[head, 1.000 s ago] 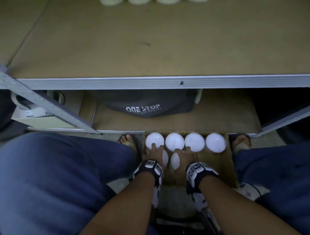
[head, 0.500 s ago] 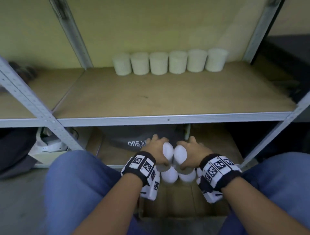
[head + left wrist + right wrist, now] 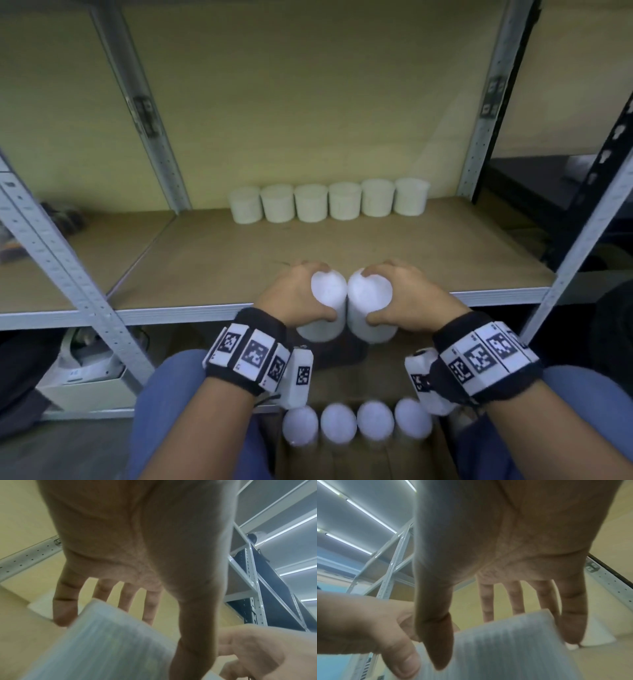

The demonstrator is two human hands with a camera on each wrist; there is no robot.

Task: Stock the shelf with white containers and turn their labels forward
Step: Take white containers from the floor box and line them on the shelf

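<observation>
I count six containers (image 3: pixel 329 202) shelved, two held, apparently four in the box (image 3: pixel 356 459); two hands (image 3: pixel 294 294).

Black wristbands (image 3: pixel 253 353) printed with square black-and-white markers wrap both wrists, the second band (image 3: pixel 486 359) on the other arm. Blue trousers (image 3: pixel 171 411) cover the person's knees at the bottom of the head view. Under the lowest board, at the left, a white device (image 3: pixel 82 366) sits on a pale box. Long ceiling lights (image 3: pixel 368 515) glow in the right wrist view.
</observation>
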